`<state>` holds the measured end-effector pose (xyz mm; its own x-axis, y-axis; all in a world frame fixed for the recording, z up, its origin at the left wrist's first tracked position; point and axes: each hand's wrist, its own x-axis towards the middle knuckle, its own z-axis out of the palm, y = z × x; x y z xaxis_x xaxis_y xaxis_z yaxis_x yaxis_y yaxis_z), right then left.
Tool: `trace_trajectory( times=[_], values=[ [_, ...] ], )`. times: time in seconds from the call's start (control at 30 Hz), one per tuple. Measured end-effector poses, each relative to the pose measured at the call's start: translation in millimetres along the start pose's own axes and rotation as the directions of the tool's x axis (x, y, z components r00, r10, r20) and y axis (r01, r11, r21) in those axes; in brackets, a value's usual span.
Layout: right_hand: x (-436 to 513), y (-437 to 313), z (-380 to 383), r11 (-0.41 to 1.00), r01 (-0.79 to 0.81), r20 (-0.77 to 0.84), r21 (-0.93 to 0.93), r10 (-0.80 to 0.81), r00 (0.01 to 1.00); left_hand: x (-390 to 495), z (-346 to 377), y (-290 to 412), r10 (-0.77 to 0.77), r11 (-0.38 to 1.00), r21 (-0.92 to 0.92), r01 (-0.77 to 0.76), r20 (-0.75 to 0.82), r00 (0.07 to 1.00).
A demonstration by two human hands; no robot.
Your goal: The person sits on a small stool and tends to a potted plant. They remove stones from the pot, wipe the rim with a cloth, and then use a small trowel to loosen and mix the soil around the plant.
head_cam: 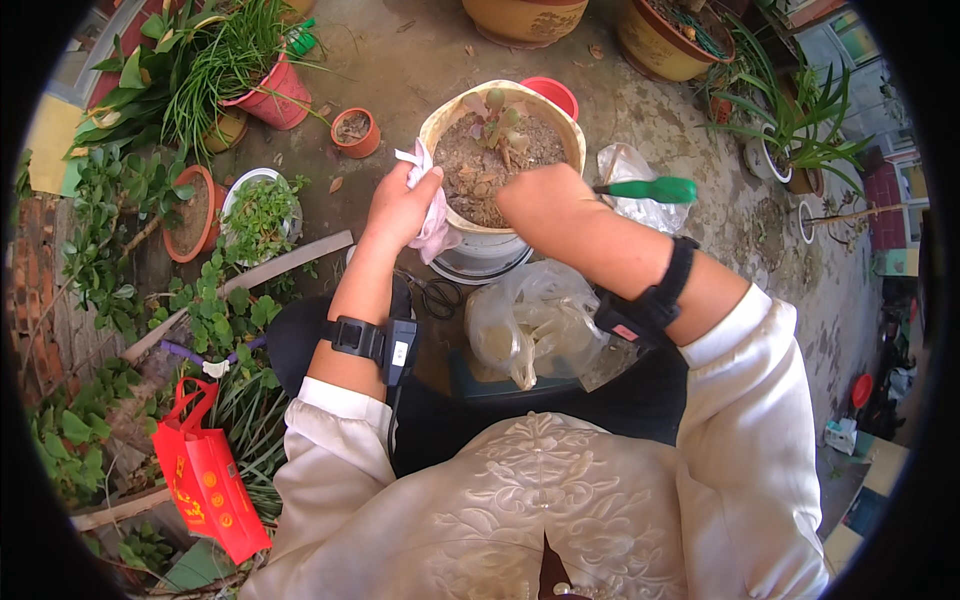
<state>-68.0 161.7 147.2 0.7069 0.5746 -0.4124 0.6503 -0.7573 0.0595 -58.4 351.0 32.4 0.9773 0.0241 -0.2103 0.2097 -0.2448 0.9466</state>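
Note:
My left hand (401, 202) grips a crumpled pale pink cloth (431, 225) against the left rim of a large pale plant pot (576, 139). Soil with dry bits (469, 165) fills the pot, and a small succulent (495, 124) grows toward its far side. Over the near right part of the soil is my right hand (544, 196), its fingers curled down and their tips hidden. A green tool handle (652, 190) sticks out to the right from behind that wrist. Its dark shaft runs out of sight there, and I cannot tell whether the hand holds it.
A knotted clear plastic bag (536, 322) and dark-handled scissors (441, 298) lie on the near side of the pot. Another plastic bag (637, 180) is at its right. A small orange pot (355, 133), leafy plants and a red bag (210, 480) are on the left.

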Motion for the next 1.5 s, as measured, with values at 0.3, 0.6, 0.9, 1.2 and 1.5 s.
trace_trajectory(
  times=[0.3, 0.6, 0.9, 1.2, 1.5],
  values=[
    [-38.5, 28.1, -36.8, 0.994, -0.059, -0.084, -0.097, 0.051, 0.995, 1.0, 1.9, -1.0, 0.024, 0.997, 0.069, -0.024, -0.011, 1.0],
    [27.3, -6.9, -42.0, 0.992, 0.054, 0.032, -0.113, -0.051, 0.998, -0.9, 0.0, 2.4, 0.036, 0.995, 0.089, -0.035, -0.013, 0.999],
    [-3.1, -4.8, 4.0, 0.998, 0.043, -0.029, -0.05, -0.045, 0.999, 3.1, 2.1, 1.0, 0.007, 0.982, 0.189, 0.004, -0.058, 0.998],
    [-46.5, 16.4, -18.1, 0.994, -0.066, 0.006, -0.086, 0.067, 0.998, 3.0, 2.4, 1.1, 0.028, 0.986, 0.165, -0.019, -0.052, 0.998],
    [13.0, 6.9, -33.8, 0.995, -0.029, -0.07, -0.098, 0.022, 0.997, 2.5, 0.9, -0.5, 0.052, 0.985, 0.166, -0.042, -0.055, 0.997]
  ],
)
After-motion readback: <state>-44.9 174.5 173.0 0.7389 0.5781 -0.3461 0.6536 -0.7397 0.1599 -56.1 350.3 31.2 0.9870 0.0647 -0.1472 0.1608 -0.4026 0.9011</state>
